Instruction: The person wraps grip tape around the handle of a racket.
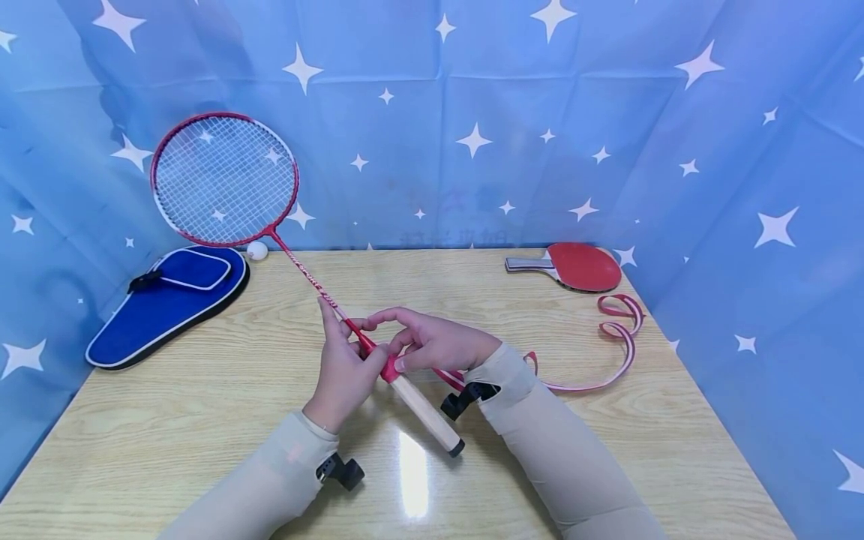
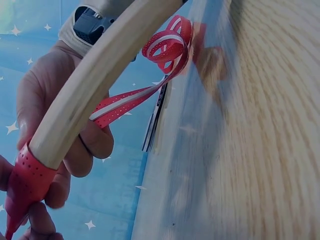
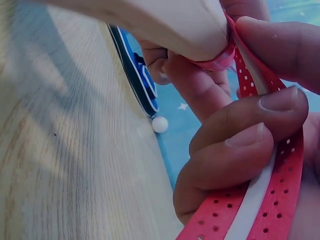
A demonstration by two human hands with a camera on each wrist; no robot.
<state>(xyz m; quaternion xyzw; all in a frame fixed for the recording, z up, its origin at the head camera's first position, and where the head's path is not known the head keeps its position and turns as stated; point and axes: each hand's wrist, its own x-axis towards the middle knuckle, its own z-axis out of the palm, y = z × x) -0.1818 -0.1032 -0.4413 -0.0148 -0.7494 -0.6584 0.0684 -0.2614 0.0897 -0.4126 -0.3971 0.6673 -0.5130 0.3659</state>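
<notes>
A red and white badminton racket [image 1: 301, 268] is held tilted over the table, head up to the far left. My left hand [image 1: 343, 381] grips it around the red cone at the base of the shaft. Below that, the handle [image 1: 424, 411] is bare pale wood ending in a black butt. Perforated red grip tape with a white backing stripe covers only the handle's top, a red band [image 2: 35, 172] in the left wrist view. My right hand [image 1: 442, 341] pinches the grip tape [image 3: 282, 195] beside this band, with its loose length running through the curled fingers.
The tape's free end curls across the table [image 1: 202, 450] to the right. A red table tennis bat [image 1: 587, 267] lies at the back right. At the back left are a blue bat case [image 1: 169, 300] and a white ball [image 1: 257, 250]. A starry blue curtain [image 1: 405, 112] borders the table.
</notes>
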